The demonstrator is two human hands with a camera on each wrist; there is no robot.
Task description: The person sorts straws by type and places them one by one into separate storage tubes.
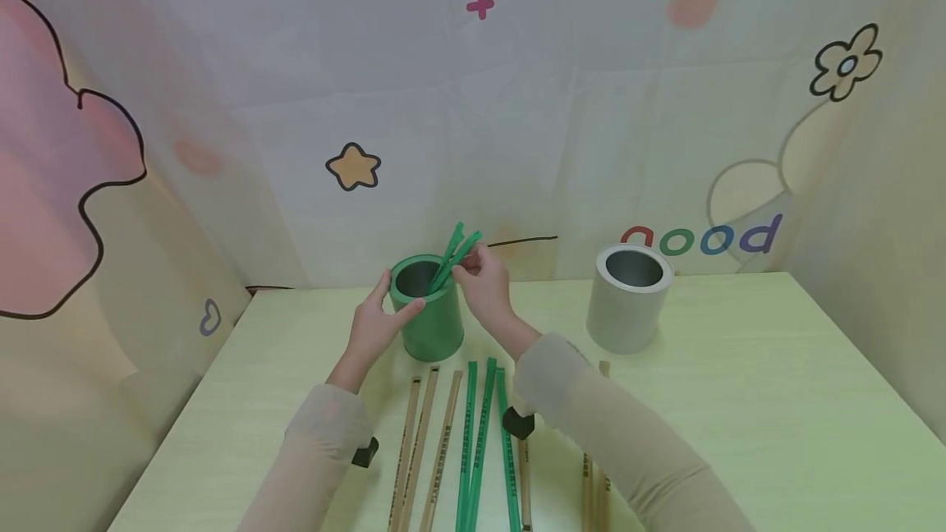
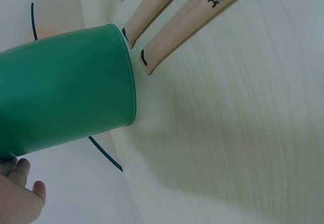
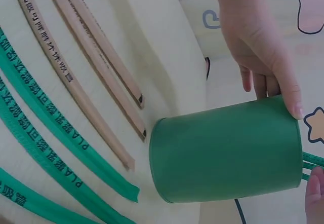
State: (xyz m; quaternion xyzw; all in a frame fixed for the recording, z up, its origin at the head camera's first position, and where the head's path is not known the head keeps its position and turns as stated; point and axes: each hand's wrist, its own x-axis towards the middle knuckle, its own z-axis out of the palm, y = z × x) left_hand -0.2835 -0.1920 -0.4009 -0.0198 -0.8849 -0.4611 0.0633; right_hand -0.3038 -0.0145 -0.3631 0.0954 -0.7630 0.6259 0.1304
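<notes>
The green cup (image 1: 434, 333) stands upright towards the back of the table. My left hand (image 1: 373, 327) grips its left side near the rim, thumb in front and fingers round the far side; the right wrist view shows that thumb on the rim. With thumb and fingers, my right hand (image 1: 488, 286) pinches green wrapped straws (image 1: 464, 249) at the cup's right rim. Their lower ends sit inside the cup and their tops lean right. Below the cup lie several green wrapped straws (image 1: 483, 433) and, to their left, brown paper-wrapped straws (image 2: 167, 36).
A white cup (image 1: 624, 318) stands upright on the right side of the table (image 1: 761, 401). More brown straws (image 1: 587, 483) lie partly under the right forearm. A printed cloth (image 1: 414, 48) hangs behind the table.
</notes>
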